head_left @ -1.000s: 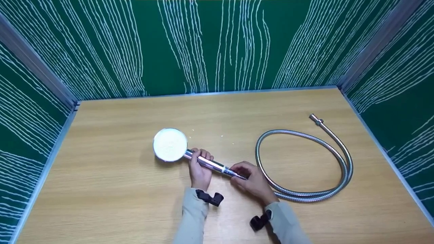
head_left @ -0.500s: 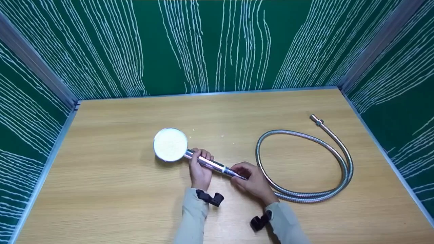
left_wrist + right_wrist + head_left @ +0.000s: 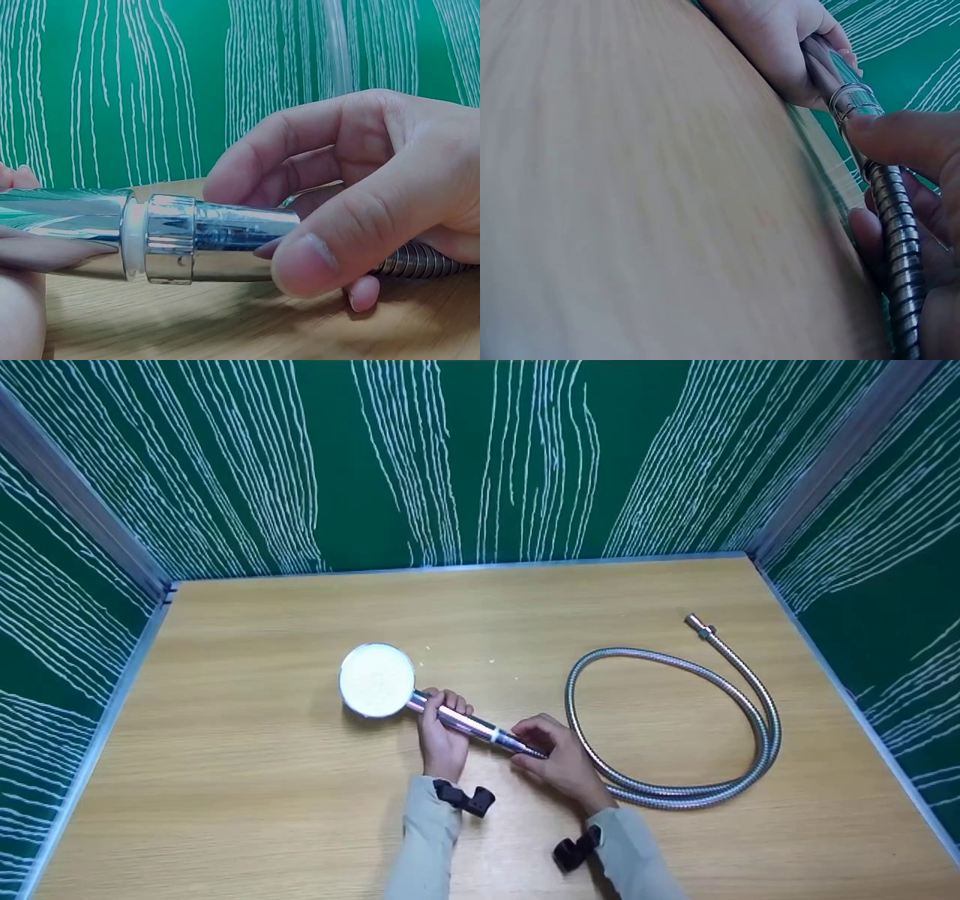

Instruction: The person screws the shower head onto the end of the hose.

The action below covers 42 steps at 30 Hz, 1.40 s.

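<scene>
Nearest on my feed, the right hand had thumb and fingers curled about the tapered connector of the hose. From there the handle ran away leftward in line over the table, chrome-bright behind a white ring; I saw the left hand wrapped round it. Farthest sat the round, pale-faced shower head.

Wooden table, white-streaked green wall
</scene>
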Available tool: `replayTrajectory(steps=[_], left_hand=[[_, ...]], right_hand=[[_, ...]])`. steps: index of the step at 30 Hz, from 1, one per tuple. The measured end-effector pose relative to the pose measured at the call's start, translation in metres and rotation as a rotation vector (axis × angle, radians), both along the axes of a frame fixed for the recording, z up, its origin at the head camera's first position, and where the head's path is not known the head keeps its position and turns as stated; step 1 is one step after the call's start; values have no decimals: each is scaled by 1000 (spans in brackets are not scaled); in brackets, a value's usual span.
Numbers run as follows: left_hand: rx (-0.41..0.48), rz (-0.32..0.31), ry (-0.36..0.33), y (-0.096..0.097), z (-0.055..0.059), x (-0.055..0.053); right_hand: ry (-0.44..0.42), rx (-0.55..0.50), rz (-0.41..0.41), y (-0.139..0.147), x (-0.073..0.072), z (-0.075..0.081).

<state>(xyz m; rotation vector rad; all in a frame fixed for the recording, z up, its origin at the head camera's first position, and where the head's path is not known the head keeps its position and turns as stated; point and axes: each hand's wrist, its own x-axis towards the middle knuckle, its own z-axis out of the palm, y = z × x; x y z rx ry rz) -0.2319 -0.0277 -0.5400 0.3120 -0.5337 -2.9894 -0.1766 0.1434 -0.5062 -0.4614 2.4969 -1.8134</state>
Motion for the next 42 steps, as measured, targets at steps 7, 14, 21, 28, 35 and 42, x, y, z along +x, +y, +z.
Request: replayTrajectory(steps=[7, 14, 21, 28, 35, 42], left_hand=[[-13, 3, 4, 1, 0, -1], [-24, 3, -9, 1, -1, -1], [-25, 6, -11, 0, -1, 0], [-22, 4, -5, 0, 0, 0], [-19, 6, -12, 1, 0, 0], [-1, 5, -2, 0, 0, 0]], right_hand=[[17, 19, 8, 1, 0, 1], [8, 41, 6, 1, 0, 2], [-5, 52, 1, 1, 1, 2], [-20, 54, 1, 2, 1, 2], [-22, 41, 2, 3, -1, -5], [-25, 9, -5, 3, -3, -13]])
